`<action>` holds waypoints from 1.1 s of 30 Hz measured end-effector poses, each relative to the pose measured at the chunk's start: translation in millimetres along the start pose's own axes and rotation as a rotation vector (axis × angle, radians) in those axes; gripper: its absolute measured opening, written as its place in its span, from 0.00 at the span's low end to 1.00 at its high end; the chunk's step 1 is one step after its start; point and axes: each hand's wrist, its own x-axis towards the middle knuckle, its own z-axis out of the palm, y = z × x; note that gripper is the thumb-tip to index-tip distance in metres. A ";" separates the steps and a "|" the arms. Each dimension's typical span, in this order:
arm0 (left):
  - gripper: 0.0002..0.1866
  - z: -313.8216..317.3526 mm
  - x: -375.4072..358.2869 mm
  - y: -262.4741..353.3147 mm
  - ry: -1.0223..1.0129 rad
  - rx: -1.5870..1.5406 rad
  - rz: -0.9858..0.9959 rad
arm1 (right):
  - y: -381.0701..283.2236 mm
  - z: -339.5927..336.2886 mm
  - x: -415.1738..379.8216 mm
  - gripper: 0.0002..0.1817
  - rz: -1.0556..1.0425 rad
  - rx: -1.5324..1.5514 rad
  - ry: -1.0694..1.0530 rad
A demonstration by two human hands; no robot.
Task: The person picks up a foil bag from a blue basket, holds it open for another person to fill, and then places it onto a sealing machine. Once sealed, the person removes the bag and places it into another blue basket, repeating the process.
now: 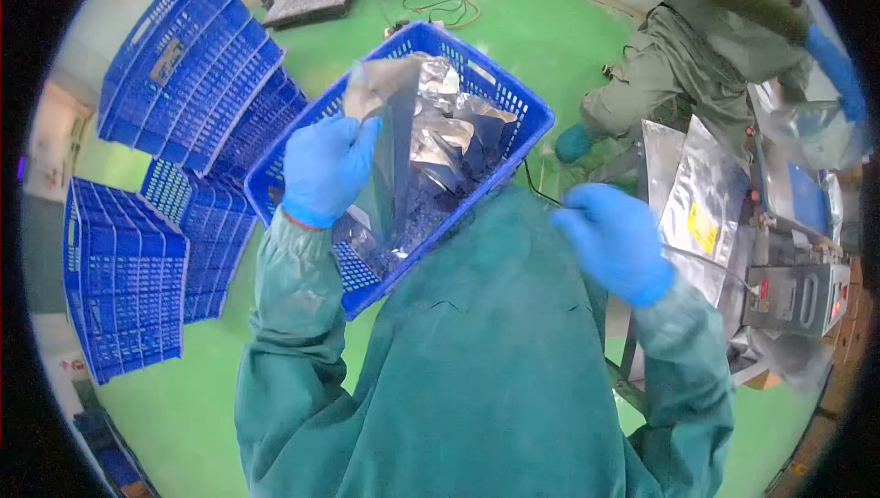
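Underfoot, the green floor (513, 31) spreads out around everything, with empty blue crates (183, 67) stacked and tipped on their sides off to my left. Closer, right against my green gown, sits the blue basket (513, 99) heaped with crumpled silver foil bags (449, 145). To my right a desk (733, 223) carries more flat foil pouches (697, 200), one with a yellow label, and a grey sealing machine (793, 296) beside them. Beyond that a co-worker in the same kind of suit crouches, one blue-gloved hand (834, 67) up near another bag.

My left hand (325, 168), in a blue glove, is closed around the upper edge of one foil bag (394, 131), fingers curled over it and thumb behind, so the bag hangs upright above the basket with its lower end still among the others. My right hand (614, 237) is raised near my chest, loosely curled and holding nothing that I can make out; a thin dark cable (541, 194) runs just past its fingertips.

To do this lift well, I judge I should keep the grip high at the bag's mouth, draw it straight up so it clears the heap without dragging neighbours, and bring my right hand to the bag's lower edge to steady it before turning toward the desk.
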 end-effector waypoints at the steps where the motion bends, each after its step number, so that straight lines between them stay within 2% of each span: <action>1: 0.19 -17.6 7.5 12.8 0.004 0.003 0.025 | -14.4 13.2 14.2 0.13 -0.051 0.060 -0.045; 2: 0.18 -34.3 13.4 28.2 0.023 -0.047 0.027 | -26.9 23.5 29.7 0.15 -0.103 0.117 -0.089; 5: 0.18 -58.8 28.5 60.3 0.124 -0.205 0.062 | -66.2 33.2 71.6 0.17 -0.133 0.217 0.089; 7: 0.17 -64.4 39.4 74.7 0.208 -0.311 0.084 | -73.6 46.7 92.8 0.13 -0.383 0.383 0.527; 10: 0.17 -61.0 57.7 94.2 0.286 -0.366 0.149 | -69.5 47.6 96.4 0.10 -0.413 0.319 0.628; 11: 0.17 -54.6 65.3 99.2 0.296 -0.380 0.160 | -61.5 46.3 95.8 0.10 -0.414 0.301 0.639; 13: 0.16 -42.1 76.3 108.5 0.340 -0.448 0.193 | -43.7 42.1 89.6 0.07 -0.199 0.374 0.857; 15: 0.13 -38.5 81.8 114.6 0.326 -0.566 0.161 | -27.2 20.3 81.9 0.05 -0.166 0.298 0.965; 17: 0.16 -22.4 86.5 101.9 0.698 -1.021 0.168 | -20.9 -2.3 67.1 0.04 -0.081 0.213 1.026; 18: 0.22 -8.0 85.2 103.6 0.740 -1.080 0.029 | -16.8 -9.5 61.9 0.03 -0.107 0.207 1.094; 19: 0.22 17.2 82.5 102.1 0.737 -1.216 -0.077 | -13.7 -18.6 57.2 0.03 -0.110 0.186 1.104; 20: 0.22 48.9 77.9 100.5 0.725 -1.348 -0.186 | -12.3 -28.7 52.0 0.02 -0.064 0.307 1.140; 21: 0.21 90.5 64.5 105.2 0.519 -1.331 -0.215 | -11.5 -39.6 47.0 0.02 -0.016 0.430 1.175; 22: 0.21 118.4 50.5 117.9 0.310 -1.305 -0.240 | -11.0 -52.4 42.0 0.03 -0.041 0.358 1.226; 24: 0.20 110.6 37.0 164.1 0.155 -0.938 -0.078 | -3.0 -74.1 35.4 0.04 -0.038 0.332 1.242; 25: 0.20 115.4 41.7 178.5 0.133 -0.962 -0.076 | 2.8 -83.5 29.9 0.04 -0.036 0.325 1.245; 27: 0.18 129.8 73.0 208.9 0.043 -1.751 -0.220 | 19.7 -104.8 18.2 0.06 0.040 0.381 1.246; 30: 0.16 120.4 110.9 250.3 0.022 -1.801 -0.235 | 50.1 -133.1 7.1 0.09 -0.033 0.465 1.400; 32: 0.15 109.7 127.9 278.6 0.048 -1.687 -0.084 | 56.2 -148.4 -0.3 0.10 -0.052 0.431 1.461; 33: 0.15 103.6 135.8 289.8 0.043 -1.692 -0.082 | 59.6 -154.9 -4.4 0.10 -0.072 0.411 1.514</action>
